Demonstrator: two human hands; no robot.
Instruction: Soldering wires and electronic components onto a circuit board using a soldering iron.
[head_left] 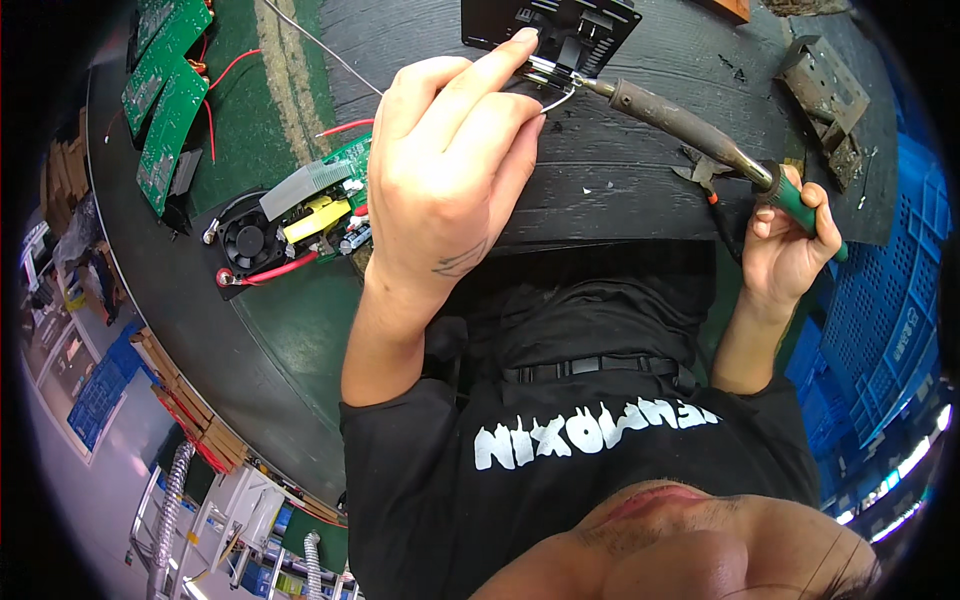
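Nearest the body, my right hand (790,245) closes its grip around the green handle of a soldering iron (690,125), wrist bent up, forearm rising from the lower edge. The iron's dark barrel slants up and to the left from that grip, and its tip meets the metal leads at the near edge of a black component (560,25).

Left of the iron, my left hand (445,165) reaches forward, palm down, wrist straight. Its fingers are pressed together in a pinch on a thin silvery wire (558,98) at the component, the index fingertip resting on the black body. The wire loops just below the tip.

Judged from this, the joint is in progress: tip, wire and leads meet, but I cannot tell whether solder has flowed.

Left of the left grip, on the dark counter (620,180), lies an open circuit assembly (300,215) with fan and red leads. Farther left, green boards (165,90) are stacked. Beyond the right grip, cutters (705,172) and a worn metal stand (825,90) rest.
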